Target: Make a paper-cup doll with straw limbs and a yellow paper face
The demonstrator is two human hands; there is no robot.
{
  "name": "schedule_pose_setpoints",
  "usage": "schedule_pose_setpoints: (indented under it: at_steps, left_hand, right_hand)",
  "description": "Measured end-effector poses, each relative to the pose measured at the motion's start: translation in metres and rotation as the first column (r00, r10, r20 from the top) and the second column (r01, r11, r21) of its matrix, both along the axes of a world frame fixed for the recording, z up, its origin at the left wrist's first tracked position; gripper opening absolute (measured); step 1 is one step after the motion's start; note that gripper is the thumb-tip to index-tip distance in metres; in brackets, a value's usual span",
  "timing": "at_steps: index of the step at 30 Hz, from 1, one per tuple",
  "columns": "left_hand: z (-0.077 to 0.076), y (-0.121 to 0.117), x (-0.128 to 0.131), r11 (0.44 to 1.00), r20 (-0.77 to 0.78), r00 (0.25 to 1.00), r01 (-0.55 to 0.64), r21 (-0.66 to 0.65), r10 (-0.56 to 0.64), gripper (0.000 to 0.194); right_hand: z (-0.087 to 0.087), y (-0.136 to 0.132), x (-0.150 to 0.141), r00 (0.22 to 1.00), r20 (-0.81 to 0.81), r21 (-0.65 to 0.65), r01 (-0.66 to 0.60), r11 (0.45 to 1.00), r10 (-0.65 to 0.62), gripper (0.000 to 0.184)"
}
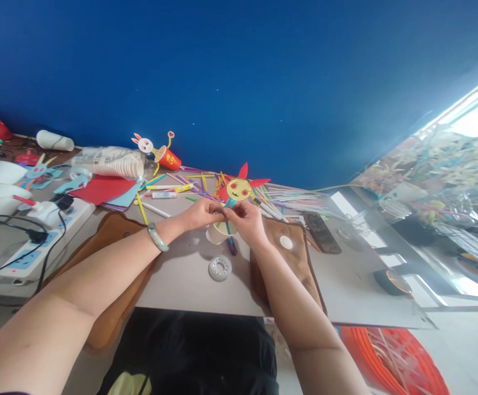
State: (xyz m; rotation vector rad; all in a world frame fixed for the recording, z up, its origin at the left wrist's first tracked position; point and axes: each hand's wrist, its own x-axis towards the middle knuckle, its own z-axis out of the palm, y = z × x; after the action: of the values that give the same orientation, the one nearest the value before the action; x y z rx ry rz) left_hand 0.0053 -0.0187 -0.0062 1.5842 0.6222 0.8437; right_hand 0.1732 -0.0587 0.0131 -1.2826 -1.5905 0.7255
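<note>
Keeping the eared paper face (239, 189) upright, just beyond the white cup (215, 235), calls for steady hands. Over the cup, the right hand (247, 222) pinches narrowly; the left hand (201, 214) meets it, its hold hidden. In front of the cup lies the tape roll (220, 269). Gentle pressure should suit the pinched blue stem (230, 203).

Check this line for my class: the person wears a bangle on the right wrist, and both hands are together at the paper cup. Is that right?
Not quite: the head view shows the bangle on the left wrist, not the right. The left hand and right hand are indeed together at the paper cup.
</note>
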Motion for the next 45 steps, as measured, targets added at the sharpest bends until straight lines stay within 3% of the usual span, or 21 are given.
schedule_pose_setpoints:
  at_steps: [5, 9, 17, 23, 31, 38, 45]
  left_hand:
    - [0.001, -0.002, 0.000, 1.000, -0.014, 1.000, -0.022, 0.022, 0.023, 0.032]
    - [0.003, -0.004, -0.001, 1.000, -0.009, 1.000, 0.027, 0.001, -0.027, 0.031]
    - [0.011, -0.010, -0.006, 0.972, 0.067, 0.986, 0.165, -0.167, -0.156, 0.030]
    - [0.012, -0.008, -0.011, 0.963, 0.074, 0.988, 0.147, -0.226, -0.133, 0.032]
    - [0.009, 0.000, -0.013, 0.919, 0.171, 0.960, 0.263, -0.292, -0.221, 0.031]
    - [0.011, 0.001, -0.015, 0.922, 0.130, 0.974, 0.220, -0.317, -0.187, 0.031]
    - [0.010, -0.002, -0.013, 0.915, 0.037, 0.983, 0.183, -0.360, -0.181, 0.040]
  right_hand:
    - [0.000, -0.001, 0.003, 0.999, -0.020, 0.006, -0.033, 0.999, 0.034, 0.027]
    - [0.002, -0.002, 0.005, 0.997, -0.045, -0.009, -0.066, 0.998, 0.066, 0.030]
    - [0.005, -0.004, 0.010, 0.979, -0.149, -0.045, -0.148, 0.988, 0.140, 0.039]
    - [0.004, -0.004, 0.013, 0.959, -0.217, -0.056, -0.198, 0.979, 0.182, 0.038]
    - [0.003, -0.007, 0.014, 0.936, -0.252, -0.013, -0.256, 0.967, 0.245, 0.039]
    - [-0.002, -0.005, 0.018, 0.947, -0.145, 0.095, -0.275, 0.957, 0.287, 0.036]
    - [0.002, -0.009, 0.015, 0.901, -0.163, 0.149, -0.381, 0.912, 0.403, 0.039]
